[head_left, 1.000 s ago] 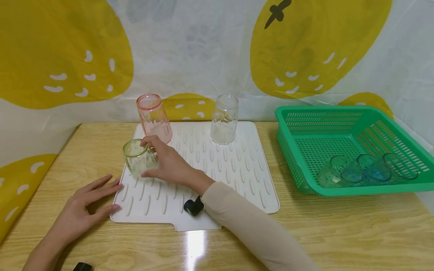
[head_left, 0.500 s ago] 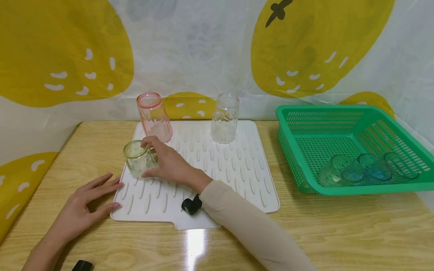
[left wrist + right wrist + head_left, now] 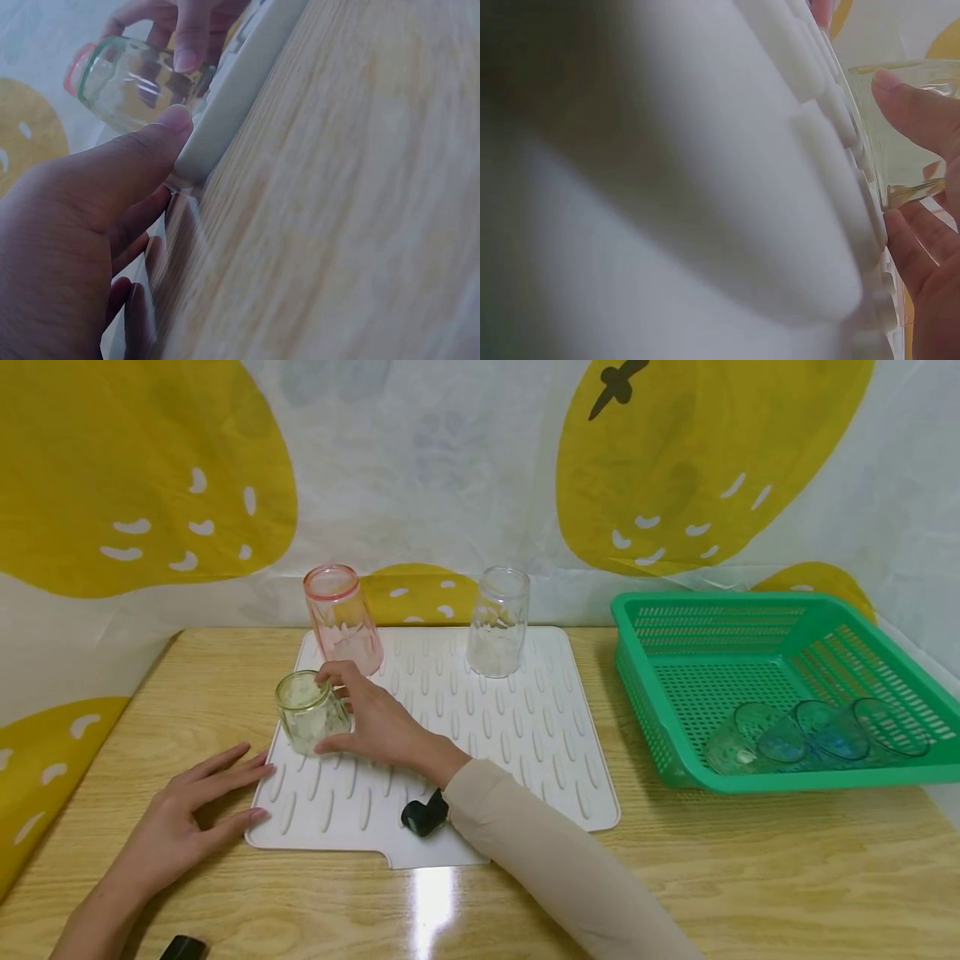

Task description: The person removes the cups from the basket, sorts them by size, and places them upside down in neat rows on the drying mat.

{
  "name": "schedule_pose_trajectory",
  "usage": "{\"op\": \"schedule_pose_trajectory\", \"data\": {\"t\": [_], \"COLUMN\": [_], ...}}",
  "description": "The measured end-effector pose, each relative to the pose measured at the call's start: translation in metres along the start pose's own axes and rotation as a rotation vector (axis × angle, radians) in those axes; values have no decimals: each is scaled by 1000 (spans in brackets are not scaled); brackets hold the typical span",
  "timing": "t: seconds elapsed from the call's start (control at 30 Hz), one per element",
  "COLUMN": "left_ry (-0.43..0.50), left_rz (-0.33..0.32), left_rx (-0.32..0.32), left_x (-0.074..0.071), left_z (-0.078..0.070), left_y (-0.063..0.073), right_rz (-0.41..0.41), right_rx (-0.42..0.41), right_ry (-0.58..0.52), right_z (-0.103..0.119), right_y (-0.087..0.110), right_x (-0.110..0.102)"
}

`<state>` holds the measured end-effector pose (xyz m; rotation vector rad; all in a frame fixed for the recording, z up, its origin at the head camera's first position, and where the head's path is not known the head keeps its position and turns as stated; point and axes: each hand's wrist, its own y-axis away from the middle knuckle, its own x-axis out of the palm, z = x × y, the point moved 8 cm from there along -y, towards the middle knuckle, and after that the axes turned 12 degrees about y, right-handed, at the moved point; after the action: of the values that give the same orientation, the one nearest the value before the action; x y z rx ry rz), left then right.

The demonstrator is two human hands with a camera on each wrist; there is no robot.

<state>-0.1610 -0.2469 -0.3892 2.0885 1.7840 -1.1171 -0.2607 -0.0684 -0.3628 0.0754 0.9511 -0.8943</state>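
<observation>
My right hand (image 3: 378, 722) holds a pale green drinking glass (image 3: 303, 727) between thumb and fingers, over the left part of a white ridged drying mat (image 3: 517, 777). In the right wrist view, the glass (image 3: 900, 142) has its end right at the mat's ridges, and the thumb lies along its side. My left hand (image 3: 176, 818) rests on the table with fingers extended, fingertips at the mat's left edge. The left wrist view has its thumb (image 3: 161, 131) on that edge. Just behind the green glass stands a pink-tinted glass (image 3: 345, 631). A clear glass (image 3: 497, 631) stands further right.
On the right sits a green plastic basket (image 3: 675, 768), with several bluish and clear glasses (image 3: 810, 735) lying along its near side. A black device (image 3: 425, 814) shows by the right wrist, over the mat. A patterned cloth (image 3: 450, 485) hangs behind the wooden table (image 3: 712, 877).
The green glass and my right hand have shifted very slightly right and nearer to me. My left hand has stayed in place.
</observation>
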Motion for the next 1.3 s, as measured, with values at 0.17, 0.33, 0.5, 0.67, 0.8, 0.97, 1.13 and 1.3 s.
{"op": "schedule_pose_trajectory", "data": {"t": [0.17,0.33,0.5,0.67,0.8,0.97,1.13,1.3], "left_ry": [4,2,-3,-2,1,12,15,6], "left_rz": [-1,-3,-3,-1,0,-2,-4,-10], "left_rx": [23,31,29,23,33,46,56,55], "left_x": [1,1,0,1,1,1,2,0], "left_z": [-1,-1,-1,-2,-3,-2,-1,-1], "left_y": [-1,-1,-1,-1,-1,-2,-1,0], "right_rz": [3,1,-4,-7,-5,20,56,32], "right_rx": [-15,-22,-20,-13,-4,-5,1,71], "right_ry": [8,18,23,43,44,49,74,-8], "right_z": [-1,-2,-1,-1,-2,-1,0,-3], "right_y": [0,1,1,1,1,2,5,12], "right_x": [2,3,3,4,4,3,-3,-19]}}
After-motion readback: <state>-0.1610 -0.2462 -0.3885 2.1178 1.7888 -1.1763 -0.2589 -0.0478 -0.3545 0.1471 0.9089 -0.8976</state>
